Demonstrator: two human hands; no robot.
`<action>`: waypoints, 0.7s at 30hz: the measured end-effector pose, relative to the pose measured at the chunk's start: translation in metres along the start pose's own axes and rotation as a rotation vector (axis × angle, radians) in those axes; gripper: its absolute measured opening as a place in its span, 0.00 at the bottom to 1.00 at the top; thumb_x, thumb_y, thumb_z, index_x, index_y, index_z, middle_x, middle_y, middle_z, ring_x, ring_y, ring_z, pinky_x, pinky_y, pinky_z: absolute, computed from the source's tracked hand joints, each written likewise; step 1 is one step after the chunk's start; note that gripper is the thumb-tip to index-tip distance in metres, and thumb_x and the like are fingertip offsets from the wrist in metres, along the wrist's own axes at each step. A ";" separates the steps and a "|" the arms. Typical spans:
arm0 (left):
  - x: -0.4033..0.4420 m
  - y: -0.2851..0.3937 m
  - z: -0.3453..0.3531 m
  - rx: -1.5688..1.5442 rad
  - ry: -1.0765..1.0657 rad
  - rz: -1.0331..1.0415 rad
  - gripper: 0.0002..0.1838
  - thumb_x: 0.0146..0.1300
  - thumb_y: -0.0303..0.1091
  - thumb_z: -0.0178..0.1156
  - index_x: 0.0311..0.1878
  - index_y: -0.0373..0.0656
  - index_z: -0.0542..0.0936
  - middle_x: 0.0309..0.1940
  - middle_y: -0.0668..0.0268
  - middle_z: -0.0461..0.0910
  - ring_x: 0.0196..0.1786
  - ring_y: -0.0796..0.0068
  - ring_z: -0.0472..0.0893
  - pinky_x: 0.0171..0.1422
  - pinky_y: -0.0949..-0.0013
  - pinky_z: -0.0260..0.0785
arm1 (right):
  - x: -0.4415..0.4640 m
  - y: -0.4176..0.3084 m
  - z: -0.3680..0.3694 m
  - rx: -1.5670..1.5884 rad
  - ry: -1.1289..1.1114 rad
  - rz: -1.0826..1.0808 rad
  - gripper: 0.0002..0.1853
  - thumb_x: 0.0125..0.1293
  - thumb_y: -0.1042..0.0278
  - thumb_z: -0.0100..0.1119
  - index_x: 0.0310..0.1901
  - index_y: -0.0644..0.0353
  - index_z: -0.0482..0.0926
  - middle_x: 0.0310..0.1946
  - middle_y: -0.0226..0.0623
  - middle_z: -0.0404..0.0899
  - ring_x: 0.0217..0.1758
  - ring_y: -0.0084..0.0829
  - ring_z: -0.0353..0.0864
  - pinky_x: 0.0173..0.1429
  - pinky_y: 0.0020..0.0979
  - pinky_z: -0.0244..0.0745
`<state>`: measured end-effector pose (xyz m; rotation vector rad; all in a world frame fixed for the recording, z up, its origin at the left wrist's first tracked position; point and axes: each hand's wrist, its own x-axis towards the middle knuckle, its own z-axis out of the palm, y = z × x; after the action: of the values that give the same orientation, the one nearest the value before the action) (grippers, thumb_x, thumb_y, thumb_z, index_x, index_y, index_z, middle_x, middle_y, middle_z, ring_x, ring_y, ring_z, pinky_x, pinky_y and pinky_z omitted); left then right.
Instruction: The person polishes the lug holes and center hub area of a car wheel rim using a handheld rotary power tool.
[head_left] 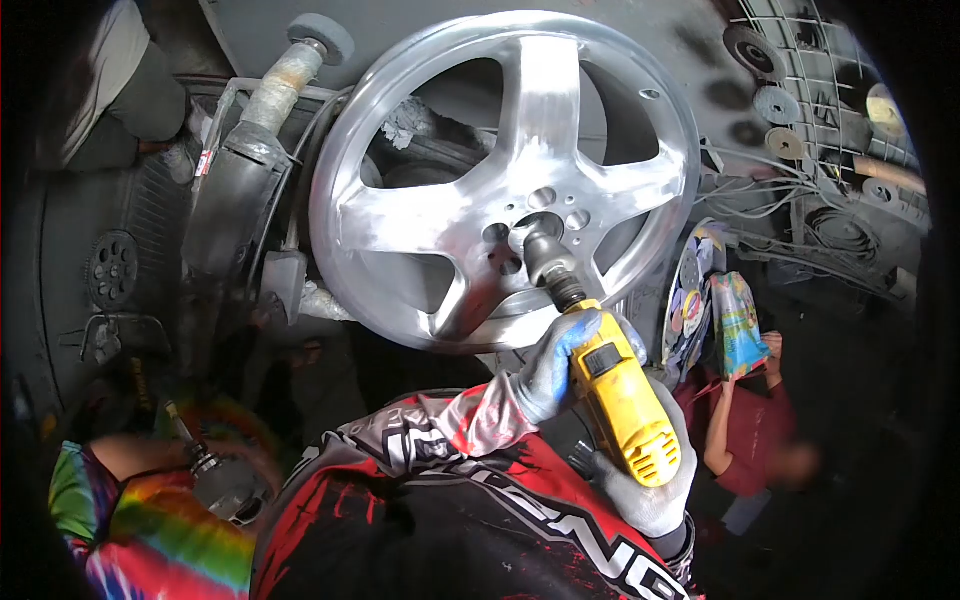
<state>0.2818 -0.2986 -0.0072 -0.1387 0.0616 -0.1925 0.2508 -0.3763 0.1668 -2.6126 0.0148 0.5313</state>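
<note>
A yellow electric drill [632, 425] points up and away from me, a rounded grey attachment [548, 258] on its chuck. That attachment sits at the centre bore of a shiny silver five-spoke alloy wheel rim [548, 90]; whether it touches the bore's edge I cannot tell. My left hand [552, 370], in a grey and blue work glove, is wrapped round the drill's front end. Lower down, my right hand [655, 500], gloved in grey, grips its rear; the fingers beneath are partly hidden.
Left of the rim stands a dusty grinding machine [245, 180] with a round wheel [322, 38] on top. A wire rack [800, 60] holding abrasive discs is upper right. One person [180, 510] is close at lower left; another [752, 430] holds a colourful bag [737, 318] at right.
</note>
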 end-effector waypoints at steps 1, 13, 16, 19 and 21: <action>-0.005 0.003 0.000 -0.021 0.040 0.000 0.30 0.72 0.58 0.51 0.45 0.34 0.79 0.39 0.57 0.83 0.44 0.66 0.84 0.56 0.64 0.76 | 0.001 0.004 0.002 0.015 -0.045 -0.032 0.44 0.51 0.69 0.78 0.70 0.63 0.67 0.54 0.48 0.85 0.56 0.37 0.87 0.60 0.35 0.81; -0.003 0.027 -0.022 -0.183 0.092 0.033 0.33 0.66 0.63 0.55 0.38 0.34 0.81 0.34 0.53 0.83 0.41 0.57 0.83 0.55 0.57 0.77 | 0.021 -0.013 0.032 -0.132 -0.097 -0.157 0.44 0.52 0.64 0.78 0.70 0.58 0.66 0.50 0.49 0.86 0.50 0.43 0.89 0.52 0.37 0.86; 0.001 0.027 -0.028 -0.165 0.057 0.072 0.33 0.66 0.63 0.54 0.39 0.34 0.81 0.34 0.53 0.83 0.42 0.58 0.83 0.56 0.57 0.76 | 0.023 -0.022 0.034 -0.193 -0.099 -0.112 0.44 0.53 0.62 0.78 0.70 0.58 0.66 0.48 0.50 0.87 0.49 0.43 0.90 0.51 0.37 0.86; 0.001 0.032 -0.029 -0.144 0.033 0.060 0.35 0.65 0.65 0.53 0.40 0.34 0.81 0.35 0.54 0.83 0.43 0.57 0.83 0.56 0.57 0.76 | 0.024 -0.021 0.038 -0.203 -0.079 -0.112 0.44 0.52 0.61 0.78 0.70 0.58 0.66 0.47 0.49 0.87 0.46 0.44 0.90 0.50 0.38 0.86; 0.001 0.030 -0.031 -0.156 0.003 0.056 0.36 0.65 0.66 0.52 0.41 0.33 0.81 0.36 0.54 0.82 0.44 0.56 0.83 0.57 0.57 0.76 | 0.022 -0.020 0.038 -0.166 -0.074 -0.109 0.45 0.51 0.61 0.78 0.70 0.58 0.67 0.45 0.49 0.88 0.45 0.46 0.90 0.49 0.38 0.86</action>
<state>0.2860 -0.2735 -0.0425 -0.2914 0.0833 -0.1317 0.2593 -0.3397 0.1362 -2.7327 -0.2031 0.6126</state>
